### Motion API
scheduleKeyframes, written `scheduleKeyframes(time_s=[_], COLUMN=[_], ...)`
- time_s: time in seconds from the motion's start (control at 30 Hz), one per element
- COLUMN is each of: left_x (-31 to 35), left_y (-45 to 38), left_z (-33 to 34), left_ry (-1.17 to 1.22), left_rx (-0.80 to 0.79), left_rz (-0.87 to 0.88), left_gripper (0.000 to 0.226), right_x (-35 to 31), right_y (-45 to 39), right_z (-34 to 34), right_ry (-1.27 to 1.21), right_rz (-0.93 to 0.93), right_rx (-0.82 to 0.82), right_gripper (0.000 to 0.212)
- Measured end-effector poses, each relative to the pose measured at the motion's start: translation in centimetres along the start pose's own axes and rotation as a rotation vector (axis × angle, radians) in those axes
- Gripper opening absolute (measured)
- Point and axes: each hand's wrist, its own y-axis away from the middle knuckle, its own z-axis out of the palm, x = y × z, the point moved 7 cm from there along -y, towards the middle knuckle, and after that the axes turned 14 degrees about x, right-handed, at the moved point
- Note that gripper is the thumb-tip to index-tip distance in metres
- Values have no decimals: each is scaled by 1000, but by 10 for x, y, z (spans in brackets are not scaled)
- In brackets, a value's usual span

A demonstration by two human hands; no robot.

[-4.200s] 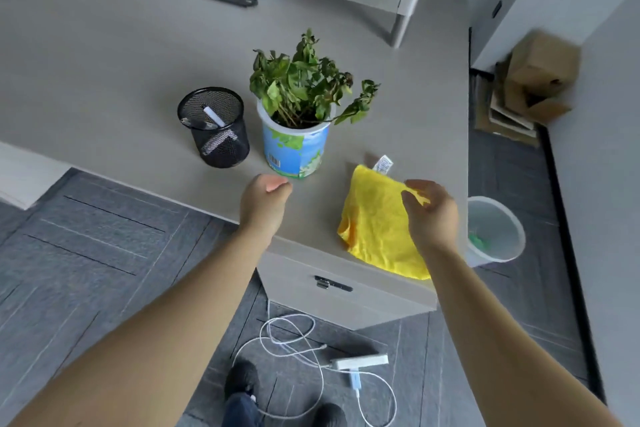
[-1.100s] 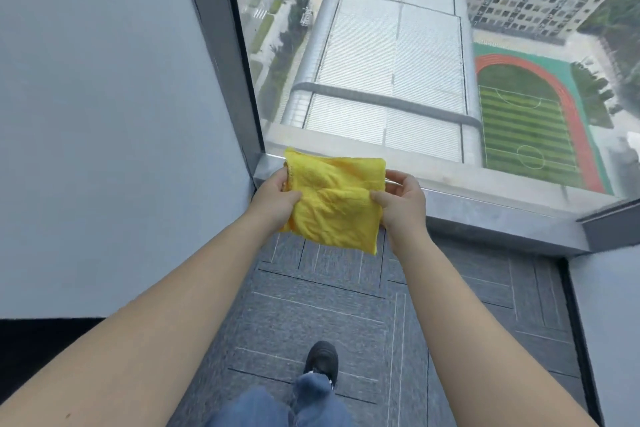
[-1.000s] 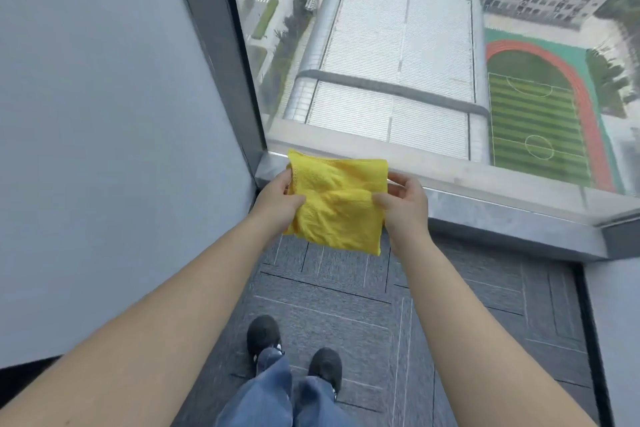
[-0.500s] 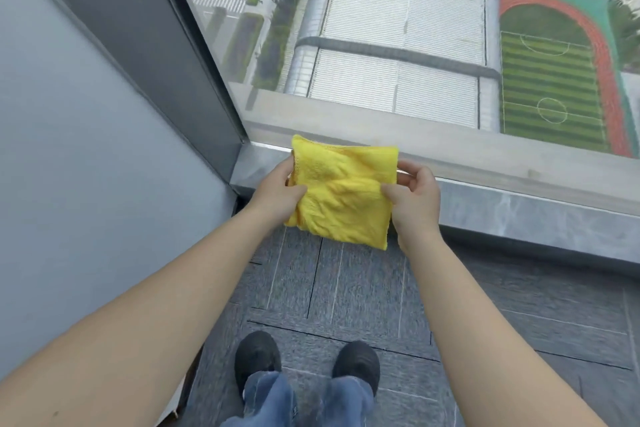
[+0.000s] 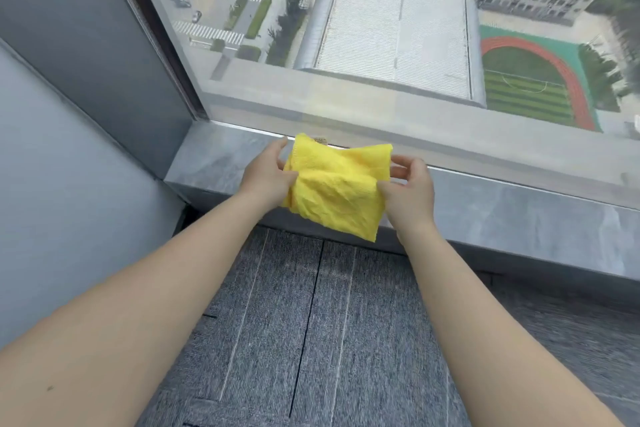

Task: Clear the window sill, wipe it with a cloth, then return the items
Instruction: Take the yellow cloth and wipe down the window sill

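A folded yellow cloth (image 5: pixel 337 189) hangs between both hands just above the grey stone window sill (image 5: pixel 519 215). My left hand (image 5: pixel 266 175) pinches its left edge and my right hand (image 5: pixel 410 192) pinches its right edge. The cloth sags in the middle and its lower corner droops past the sill's front edge. A small label shows at its top edge. The sill's visible surface is bare. The plant pot and pen holder are out of view.
A large window pane (image 5: pixel 381 28) rises behind the sill, with a dark frame post (image 5: pixel 152 31) at the left. A grey wall (image 5: pixel 62 184) closes the left side. Grey carpet tiles (image 5: pixel 311 322) cover the floor below.
I have turned from the desk, where the cloth lay, to the window. Over the last second both hands carried the cloth closer to the sill, and it has slackened between them.
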Motion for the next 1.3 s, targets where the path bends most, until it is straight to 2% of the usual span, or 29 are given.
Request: scheduleKeyframes(time_s=[0.17,0.3,0.4,0.5,0.8,0.9,1.0,1.1,1.17,1.3], left_x=[-13,-20,-24,-31,-55,-61,-68,-76,-81,-93], left_y=[7,8,3,2,7,12,19,29,34,39], left_z=[-16,-33,-39,-45,-81,-91,-96,-105,-113,-126], left_ry=[-94,-207,-307,-371,-416,-418,-431,-455,-452,-456], left_rx=[81,124,157,180,189,201,191,183,187,206], left_rz=[70,175,249,292,305,306,301,298,288,258], left_gripper=[43,34,30,29,35,37,39,40,41,42], right_x=[-12,-26,-8,19,5,1,-3,1,5,5], right_y=[16,39,43,40,50,65,83,91,85,82], right_z=[6,45,76,82,107,118,117,100,86,87], right_ry=[356,543,835,1036,1008,995,964,995,1035,1082], right_rz=[-315,-564,-616,-573,-389,-531,-819,-925,-846,-575], right_rx=[48,-145,-347,-379,-125,-156,-321,-438,-396,-291], right_gripper=[46,48,55,62,70,65,54,51,52,63])
